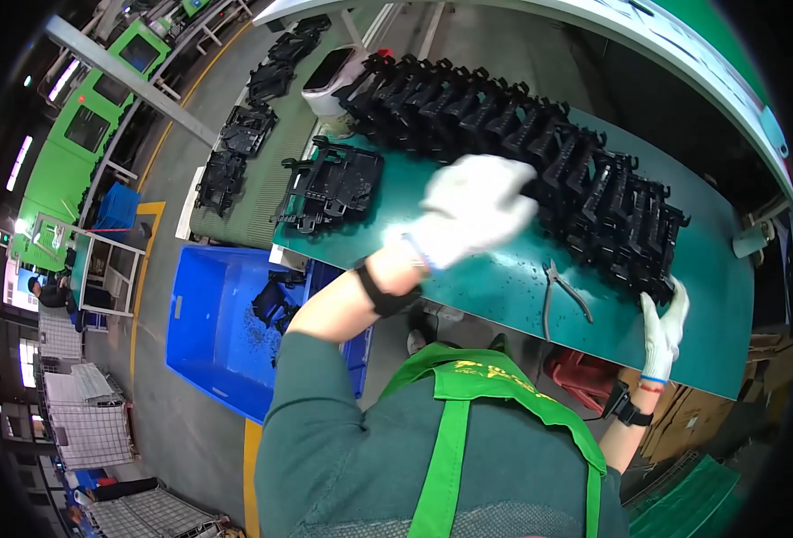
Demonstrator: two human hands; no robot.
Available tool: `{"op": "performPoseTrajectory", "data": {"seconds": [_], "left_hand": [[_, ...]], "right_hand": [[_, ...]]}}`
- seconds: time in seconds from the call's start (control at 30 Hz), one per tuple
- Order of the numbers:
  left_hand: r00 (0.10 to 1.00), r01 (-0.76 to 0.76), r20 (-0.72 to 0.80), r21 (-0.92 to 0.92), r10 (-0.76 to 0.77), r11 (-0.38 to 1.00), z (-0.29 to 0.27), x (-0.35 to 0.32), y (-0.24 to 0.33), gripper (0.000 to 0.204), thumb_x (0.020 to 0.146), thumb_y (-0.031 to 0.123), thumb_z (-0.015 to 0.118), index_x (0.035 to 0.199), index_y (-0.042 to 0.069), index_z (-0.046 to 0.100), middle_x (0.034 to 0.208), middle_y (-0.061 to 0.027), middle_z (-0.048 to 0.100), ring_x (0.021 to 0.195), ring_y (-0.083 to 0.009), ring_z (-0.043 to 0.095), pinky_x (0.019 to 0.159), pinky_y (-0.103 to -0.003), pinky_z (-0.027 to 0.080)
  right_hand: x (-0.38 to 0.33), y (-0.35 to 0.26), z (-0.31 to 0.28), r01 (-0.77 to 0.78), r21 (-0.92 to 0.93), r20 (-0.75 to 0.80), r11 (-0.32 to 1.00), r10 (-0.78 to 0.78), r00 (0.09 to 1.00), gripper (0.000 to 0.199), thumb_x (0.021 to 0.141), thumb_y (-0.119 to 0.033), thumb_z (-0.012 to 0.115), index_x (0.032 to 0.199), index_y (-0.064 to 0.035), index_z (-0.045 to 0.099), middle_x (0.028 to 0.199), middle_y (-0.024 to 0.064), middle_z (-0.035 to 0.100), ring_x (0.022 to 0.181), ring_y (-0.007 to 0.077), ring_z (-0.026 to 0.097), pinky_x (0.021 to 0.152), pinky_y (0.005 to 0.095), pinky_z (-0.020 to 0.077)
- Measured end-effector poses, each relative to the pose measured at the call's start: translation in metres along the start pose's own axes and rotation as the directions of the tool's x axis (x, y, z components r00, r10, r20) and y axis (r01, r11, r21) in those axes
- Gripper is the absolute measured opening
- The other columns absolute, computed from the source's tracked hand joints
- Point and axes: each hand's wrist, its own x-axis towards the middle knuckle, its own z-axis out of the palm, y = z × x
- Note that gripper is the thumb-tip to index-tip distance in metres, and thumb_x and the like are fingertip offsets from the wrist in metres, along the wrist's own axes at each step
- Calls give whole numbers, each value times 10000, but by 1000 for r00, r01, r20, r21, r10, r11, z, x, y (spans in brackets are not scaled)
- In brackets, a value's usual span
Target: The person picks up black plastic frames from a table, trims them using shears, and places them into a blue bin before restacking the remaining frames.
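Observation:
A long row of black plastic frame parts [504, 117] stands packed side by side across the green table [495, 278]. My left hand [472, 211], in a white glove and blurred, is over the middle of the row with its fingertips at the parts. My right hand [665, 323], also gloved, is pressed flat with fingers up against the last part at the row's right end. One separate black frame part [333, 184] lies flat on the table's left corner. A pair of cutting pliers [562, 291] lies on the table between my hands.
A conveyor belt [275, 179] with more black parts [239, 134] runs off to the upper left. A blue bin [208, 332] holding black scraps stands below the table's left edge. A red crate [585, 372] is under the table, and wire cages [91, 421] stand lower left.

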Motion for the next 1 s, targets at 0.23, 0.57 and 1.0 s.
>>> {"op": "performPoseTrajectory", "data": {"seconds": [0.23, 0.57, 1.0], "left_hand": [[659, 720, -425, 118, -620, 684, -64, -141, -232, 582, 869, 399, 696, 1335, 54, 650, 1300, -217, 674, 1208, -378, 636, 1033, -442, 501], [486, 658, 275, -739, -829, 141, -49, -217, -359, 604, 912, 245, 657, 1488, 118, 529, 1214, -87, 687, 1054, -190, 653, 814, -406, 573], [813, 423, 182, -836, -553, 348, -104, -204, -255, 753, 864, 37, 598, 1585, 40, 381, 1531, -169, 483, 1288, -225, 553, 1027, -331, 495]], "right_hand": [[-30, -162, -1, 385, 277, -228, 881, -329, 916, 466, 862, 20, 752, 1303, -48, 614, 1302, 150, 610, 1261, 250, 572, 1065, 360, 480], [-55, -446, 195, 613, 475, 430, 631, -774, 464, 665, 835, -346, 776, 1408, -84, 565, 1469, 235, 491, 1291, 433, 511, 1060, 492, 464], [-73, -415, 158, 364, 627, 374, 689, -676, 636, 231, 917, -179, 672, 1099, -47, 620, 1102, 165, 655, 998, 360, 654, 826, 471, 531]]}}
